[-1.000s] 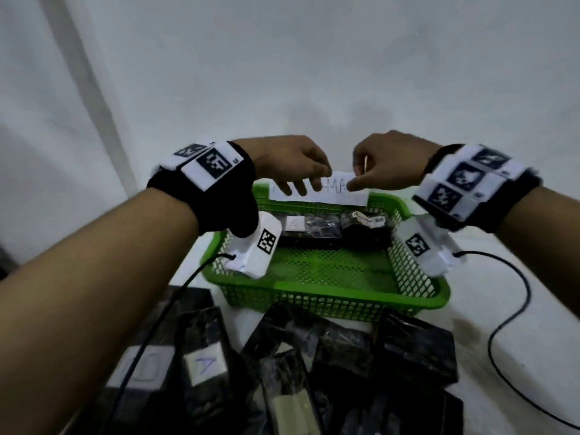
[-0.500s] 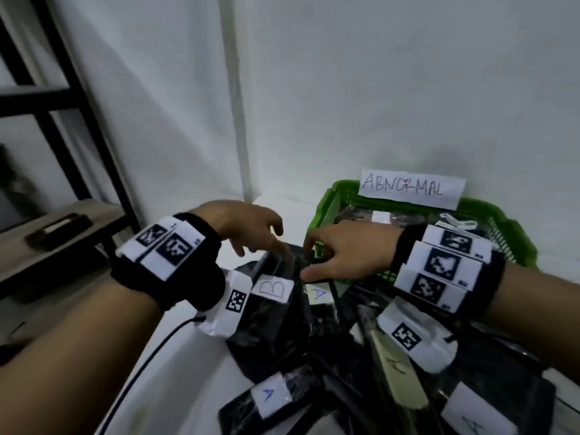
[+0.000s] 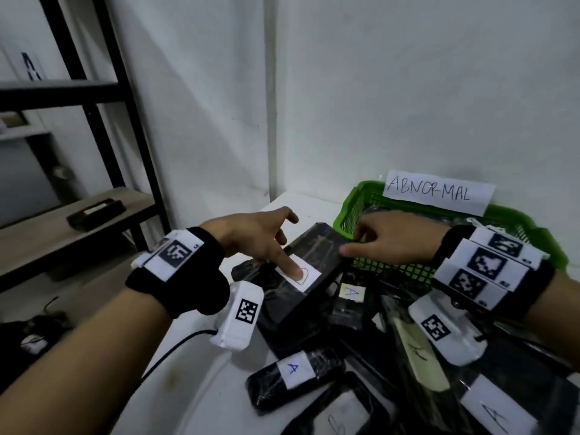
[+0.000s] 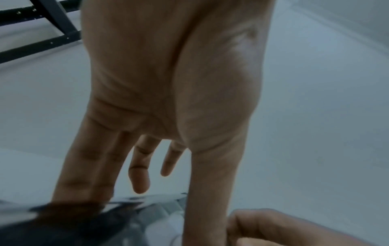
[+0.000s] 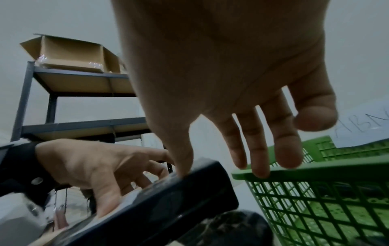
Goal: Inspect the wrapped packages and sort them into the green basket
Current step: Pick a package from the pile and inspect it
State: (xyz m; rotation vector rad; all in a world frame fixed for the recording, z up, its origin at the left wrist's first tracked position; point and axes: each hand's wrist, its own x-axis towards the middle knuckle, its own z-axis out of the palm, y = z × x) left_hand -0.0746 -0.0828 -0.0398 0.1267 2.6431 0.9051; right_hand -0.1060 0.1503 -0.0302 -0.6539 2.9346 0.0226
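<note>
item: package [image 3: 301,268], black, flat and rectangular, film-wrapped, white label on top. i read it as stiff and light for its size; the glossy film looks slippery, so i would not trust a flat press alone.

location: tilted on top of the pile of other packages [image 3: 314,372] on the table [image 3: 201,384], its far end just beside the near-left corner of the basket [image 3: 351,211], not yet inside.

left hand [image 3: 254,237]: fingers spread and mostly straight, thumb pressing the label, the other fingers on the far long edge; nothing curled round it.

right hand [image 3: 392,240]: fingers extended, thumb tip touching the package's right edge, the rest hovering over the basket rim; grasping nothing.

where i would take hold: across the long edges near the middle, thumb on top and fingers beneath, clear of the label so it stays readable.

risk, as i judge it: film slipping under the pads; neighbouring packages sliding when this one lifts.
</note>
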